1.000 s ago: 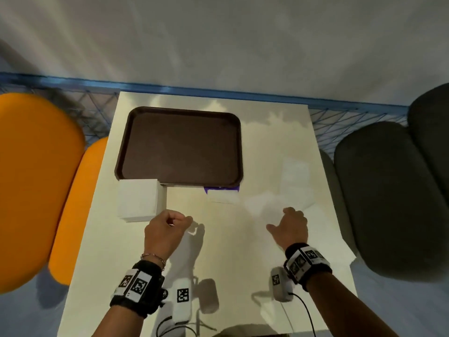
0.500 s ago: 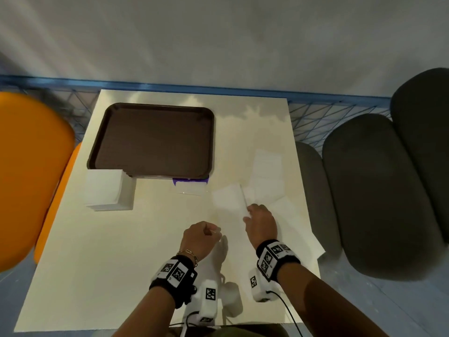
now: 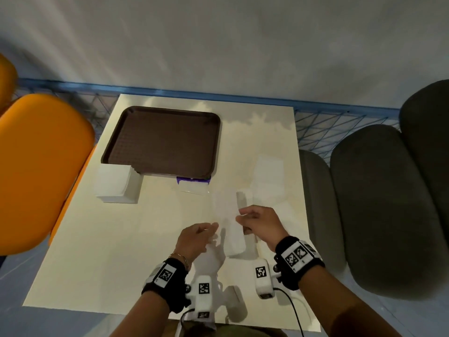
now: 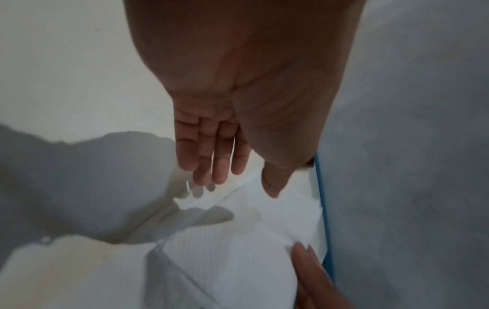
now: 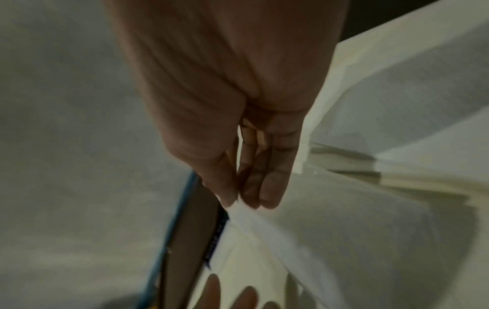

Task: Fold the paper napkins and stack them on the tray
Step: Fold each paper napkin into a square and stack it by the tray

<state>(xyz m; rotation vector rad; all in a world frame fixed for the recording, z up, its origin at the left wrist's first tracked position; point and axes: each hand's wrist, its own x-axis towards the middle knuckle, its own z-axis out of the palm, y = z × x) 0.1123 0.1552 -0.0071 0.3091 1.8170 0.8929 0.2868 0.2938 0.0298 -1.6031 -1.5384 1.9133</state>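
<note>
Head – right hand [image 3: 261, 223]: pinches the edge of one napkin [image 3: 229, 222], lifting it off the table [image 3: 121, 239], likely to bring it in front for folding.
Head – left hand [image 3: 196, 239]: fingers extended, holding nothing, just beside the napkin, probably ready to take its other edge.
Head – tray [image 3: 165, 142]: bare, far left; napkin stack [image 3: 116, 183] touching its near corner.
Head – room: grey wall, orange seat left, grey seats right.
Left wrist – left hand [image 4: 211, 150]: fingers straight, above the napkin [image 4: 238, 250].
Right wrist – right hand [image 5: 251, 177]: thumb and fingertips pinch the napkin [image 5: 264, 240].
</note>
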